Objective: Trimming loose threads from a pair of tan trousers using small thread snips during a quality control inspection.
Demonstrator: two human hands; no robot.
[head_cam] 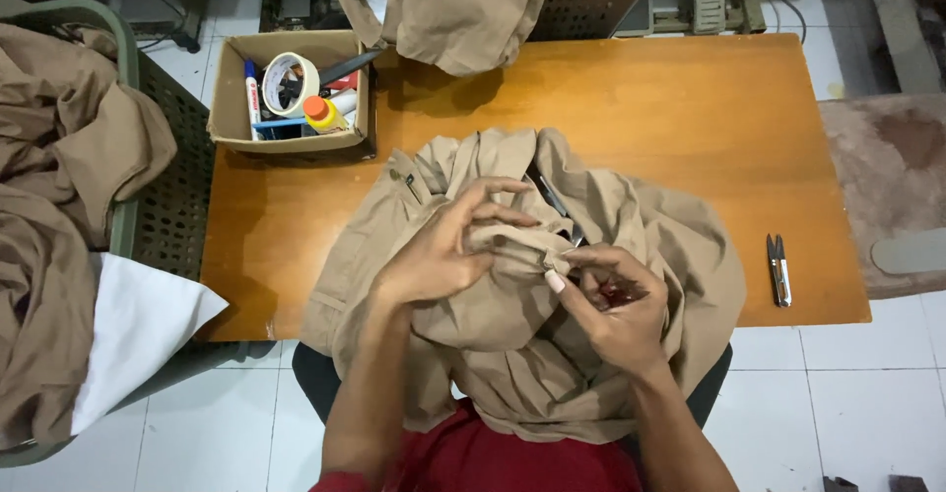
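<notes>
Looks like mid-job: left hand and right hand both pinch a fold of the tan garment bunched on the wooden table, thread snips lying unused beside it.

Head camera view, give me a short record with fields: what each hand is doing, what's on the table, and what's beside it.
left hand: pinching a fold of the tan garment
right hand: gripping the same fold, small dark tool partly hidden in it
table: wooden table, garment bunched at its near edge
thread snips: lying apart, right of the garment
cardboard box: far left corner, holds tape roll, marker, bottle
basket: left of table, filled with tan cloth
</notes>
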